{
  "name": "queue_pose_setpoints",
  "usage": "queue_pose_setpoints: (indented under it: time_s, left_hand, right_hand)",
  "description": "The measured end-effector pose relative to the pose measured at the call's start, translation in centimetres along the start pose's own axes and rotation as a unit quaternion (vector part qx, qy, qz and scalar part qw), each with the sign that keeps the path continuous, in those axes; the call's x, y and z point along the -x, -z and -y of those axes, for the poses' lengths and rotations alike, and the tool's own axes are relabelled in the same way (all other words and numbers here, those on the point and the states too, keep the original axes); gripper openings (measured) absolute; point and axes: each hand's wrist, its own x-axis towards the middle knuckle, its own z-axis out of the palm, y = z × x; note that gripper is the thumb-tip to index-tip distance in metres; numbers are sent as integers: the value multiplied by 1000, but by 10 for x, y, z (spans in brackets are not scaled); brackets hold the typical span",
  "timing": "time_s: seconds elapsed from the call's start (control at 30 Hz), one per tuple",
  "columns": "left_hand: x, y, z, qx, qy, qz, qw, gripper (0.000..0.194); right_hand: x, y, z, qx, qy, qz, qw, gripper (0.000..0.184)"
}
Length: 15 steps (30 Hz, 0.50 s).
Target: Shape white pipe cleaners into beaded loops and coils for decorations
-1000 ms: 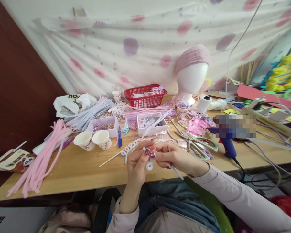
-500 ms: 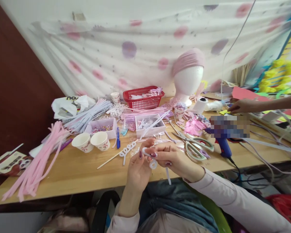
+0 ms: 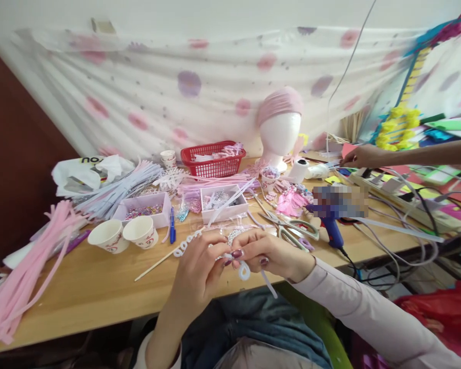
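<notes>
Left hand [image 3: 200,259] and right hand [image 3: 271,251] meet, pinching one pale strip [image 3: 267,281]: one loop [image 3: 245,277] visibly formed, tail [image 3: 272,290] uncurled. A looped strip [image 3: 185,244] lies beyond the left hand.

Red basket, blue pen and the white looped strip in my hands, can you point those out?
Red basket [image 3: 214,168]: head view, on its front mesh wall.
Blue pen [image 3: 172,225]: head view, midway along its barrel.
White looped strip [image 3: 245,277]: head view, on the loop's lower edge.

Fingers [image 3: 253,245] partly hide the pale strip [image 3: 269,284]; pixelation masks the glue gun's top [image 3: 340,202]; the right edge crops a co-worker's arm [image 3: 426,155].
</notes>
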Motion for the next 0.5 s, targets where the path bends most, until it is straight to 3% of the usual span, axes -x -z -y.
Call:
queue_pose_setpoints:
  time_s: [0.13,0.27,0.37,0.5]
  left_hand:
    - [-13,9,-2,-139,-109,52,983,11]
    - [-18,9,-3,-174,-154,77,970,15]
    - [-18,9,-2,-165,-164,103,967,15]
    - [-22,12,-4,-97,-106,171,975,19]
  right_hand:
    - [1,4,-1,-44,-62,32,997,10]
    - [3,7,-4,-74,-89,52,992,10]
    - [5,10,-5,-76,-102,50,991,10]
    - [6,13,-3,-28,-78,5,997,9]
